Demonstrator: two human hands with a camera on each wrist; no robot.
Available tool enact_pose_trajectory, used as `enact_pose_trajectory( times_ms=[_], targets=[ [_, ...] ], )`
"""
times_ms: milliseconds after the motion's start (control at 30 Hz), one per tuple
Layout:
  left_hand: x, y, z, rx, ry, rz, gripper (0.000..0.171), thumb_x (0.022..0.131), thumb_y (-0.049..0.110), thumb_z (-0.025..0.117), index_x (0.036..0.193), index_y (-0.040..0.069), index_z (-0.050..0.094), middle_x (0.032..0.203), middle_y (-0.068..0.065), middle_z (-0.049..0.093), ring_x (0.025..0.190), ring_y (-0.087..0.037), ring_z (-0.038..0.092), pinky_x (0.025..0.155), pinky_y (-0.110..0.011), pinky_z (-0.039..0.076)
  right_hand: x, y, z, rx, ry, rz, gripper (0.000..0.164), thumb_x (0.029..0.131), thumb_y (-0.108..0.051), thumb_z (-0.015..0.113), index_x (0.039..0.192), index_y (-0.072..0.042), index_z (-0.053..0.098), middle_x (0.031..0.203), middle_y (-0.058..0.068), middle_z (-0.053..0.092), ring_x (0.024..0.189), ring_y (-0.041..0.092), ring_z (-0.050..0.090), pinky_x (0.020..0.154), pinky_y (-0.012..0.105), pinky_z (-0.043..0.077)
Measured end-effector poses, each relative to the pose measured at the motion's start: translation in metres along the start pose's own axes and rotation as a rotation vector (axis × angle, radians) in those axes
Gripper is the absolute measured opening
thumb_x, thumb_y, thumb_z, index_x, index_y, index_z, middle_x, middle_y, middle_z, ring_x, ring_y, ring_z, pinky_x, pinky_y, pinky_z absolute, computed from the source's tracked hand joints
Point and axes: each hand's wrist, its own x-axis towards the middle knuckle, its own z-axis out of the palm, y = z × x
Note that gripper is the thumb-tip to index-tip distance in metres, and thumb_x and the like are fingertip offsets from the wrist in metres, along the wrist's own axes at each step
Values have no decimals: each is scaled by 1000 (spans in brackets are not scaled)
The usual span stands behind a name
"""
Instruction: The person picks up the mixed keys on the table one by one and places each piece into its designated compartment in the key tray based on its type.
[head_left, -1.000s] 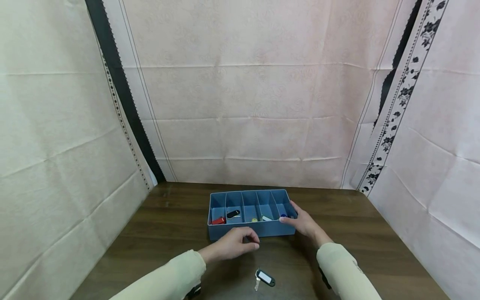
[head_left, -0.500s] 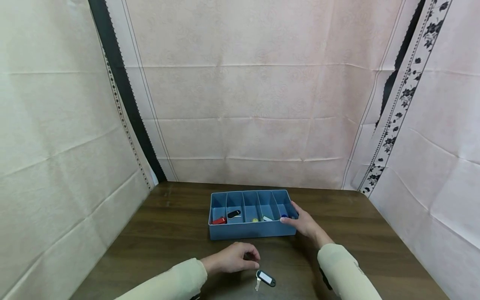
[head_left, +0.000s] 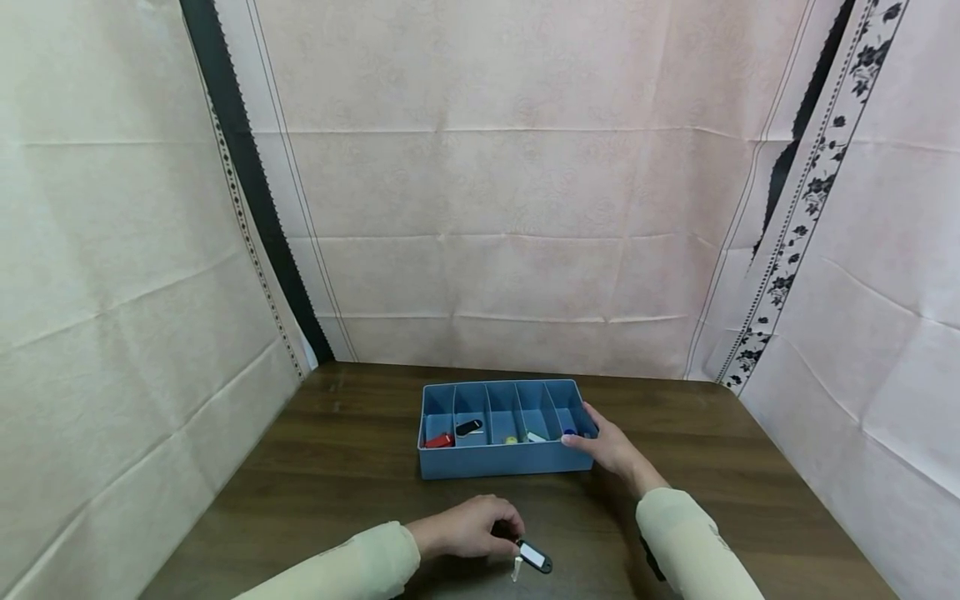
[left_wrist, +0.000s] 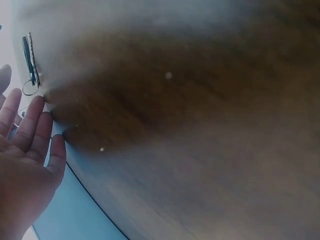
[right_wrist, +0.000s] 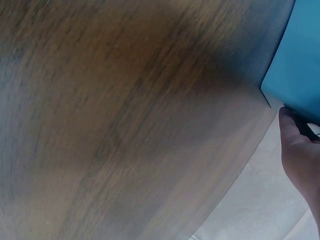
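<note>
A key with a dark oval key tag (head_left: 534,557) lies on the table near the front, its label white. My left hand (head_left: 471,528) is at the ring end of the tag, fingers loosely bent; in the left wrist view its fingertips (left_wrist: 36,102) appear just short of the ring. My right hand (head_left: 613,450) grips the right front corner of a blue divided box (head_left: 502,461), thumb over the front rim and fingers along the right side. In the right wrist view, part of this hand is cut off by the frame edge.
Inside the box's compartments are a red item (head_left: 439,440), a black key tag (head_left: 468,427), a small yellow item (head_left: 511,440), a whitish item (head_left: 535,437) and a dark blue item (head_left: 569,432). The brown wooden table (head_left: 315,483) has cloth hangings (head_left: 480,192) on three sides.
My left hand has come back from the box's front, down to the key tag on the table. My right hand keeps its grip on the box, which has hardly moved.
</note>
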Motion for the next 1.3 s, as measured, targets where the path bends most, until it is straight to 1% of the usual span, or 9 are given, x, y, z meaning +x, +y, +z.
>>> enact_pose_trajectory(
  times_ms=[267, 600, 700, 833, 933, 1000, 1067, 1233, 1300],
  targets=[
    [0, -3, 0, 54, 6, 6, 14, 92, 27, 71, 106, 27, 69, 99, 20, 59, 93, 2, 50, 80, -23, 44, 0, 0, 0, -7, -2, -6, 120, 71, -75, 69, 160, -21, 11, 161, 24, 16, 143, 52, 16, 104, 74, 20],
    [7, -5, -1, 21, 17, 3, 13, 93, 21, 70, 106, 23, 70, 95, 18, 59, 89, 1, 51, 79, -23, 45, 1, 1, 0, 0, -3, 1, 120, 70, -74, 70, 161, -23, 10, 163, 22, 14, 144, 51, 15, 105, 73, 19],
    [11, -8, -2, 46, 11, 27, 12, 94, 21, 69, 106, 23, 71, 96, 18, 59, 89, 1, 52, 78, -22, 46, 1, 0, 0, -1, -3, 4, 120, 71, -74, 70, 161, -23, 10, 163, 22, 14, 144, 51, 15, 105, 73, 19],
    [19, -27, 2, 129, 16, 104, 14, 96, 23, 66, 109, 26, 72, 100, 17, 60, 90, 1, 53, 76, -23, 46, 1, 0, 1, 0, -4, 6, 115, 75, -71, 70, 161, -22, 10, 162, 23, 14, 144, 51, 15, 105, 73, 19],
    [20, -26, 2, 151, 18, 124, 14, 96, 23, 66, 107, 26, 73, 99, 17, 60, 90, 1, 53, 75, -21, 46, 1, 0, 1, 2, -3, 8, 114, 75, -70, 70, 161, -23, 10, 162, 22, 14, 144, 51, 14, 105, 73, 19],
    [16, -14, -2, 133, 15, 116, 11, 95, 22, 68, 104, 26, 74, 97, 17, 60, 88, 2, 53, 76, -19, 44, 1, 0, 1, 6, -2, 11, 117, 73, -72, 70, 161, -24, 10, 163, 22, 13, 144, 51, 14, 105, 73, 18],
    [16, -13, -2, 146, 12, 111, 12, 95, 22, 68, 104, 25, 74, 97, 16, 60, 89, 1, 53, 76, -19, 44, 2, 0, 1, 4, -1, 11, 120, 71, -74, 70, 161, -24, 9, 163, 22, 13, 144, 51, 14, 105, 74, 19],
    [33, -49, 13, 174, 21, 140, 12, 95, 30, 67, 106, 30, 73, 99, 19, 59, 91, 2, 52, 77, -20, 43, 1, 1, 1, -2, 3, 9, 120, 70, -75, 69, 161, -24, 10, 162, 22, 13, 144, 52, 14, 105, 74, 18],
    [37, -57, 16, 177, 27, 148, 11, 95, 33, 67, 104, 32, 73, 99, 20, 59, 91, 3, 52, 78, -19, 43, 0, 1, 2, -4, 5, 7, 120, 70, -75, 69, 161, -24, 10, 162, 23, 14, 144, 52, 14, 105, 74, 18]
  ],
)
